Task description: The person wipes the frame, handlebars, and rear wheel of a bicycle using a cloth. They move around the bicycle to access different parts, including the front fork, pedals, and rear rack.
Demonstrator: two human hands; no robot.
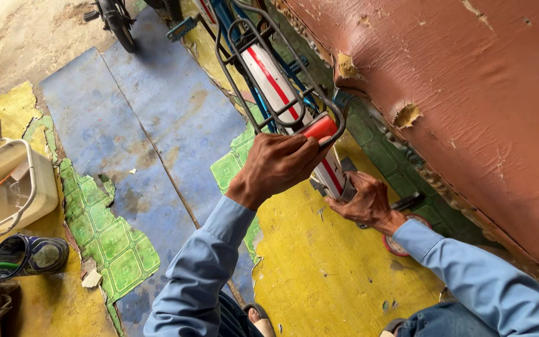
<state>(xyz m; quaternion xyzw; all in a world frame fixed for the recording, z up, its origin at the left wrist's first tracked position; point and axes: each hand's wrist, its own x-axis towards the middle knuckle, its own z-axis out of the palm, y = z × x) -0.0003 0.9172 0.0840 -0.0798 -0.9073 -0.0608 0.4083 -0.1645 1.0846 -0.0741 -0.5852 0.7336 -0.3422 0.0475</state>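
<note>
Bicycle rear end is your workpiece: black steel-wire rear carrier rack (263,75) over a white mudguard with a red stripe (274,80), standing on the patchy yellow, blue and green vinyl floor (332,274), close beside a cracked reddish-brown wall (469,93). Your left hand (277,165) is clenched around the rack's back edge, fingers wrapped right beside the orange-red rear reflector (320,128). Your right hand (364,201) sits lower, at the mudguard's bottom end, fingers curled around something dark there; can't tell what it grips, or how firmly. Handling, as I judge it: the rack is stiff welded rod, takes a firm pull, good hold point where you have it. The mudguard looks like thin sheet, flexes and dents, so don't lever on it. The reflector is likely brittle plastic, keep pressure off it. The whole bike is fairly heavy and will tip sideways if the rack grip goes. A white plastic tub with a wire handle (7,187) sits well apart at far left.
</note>
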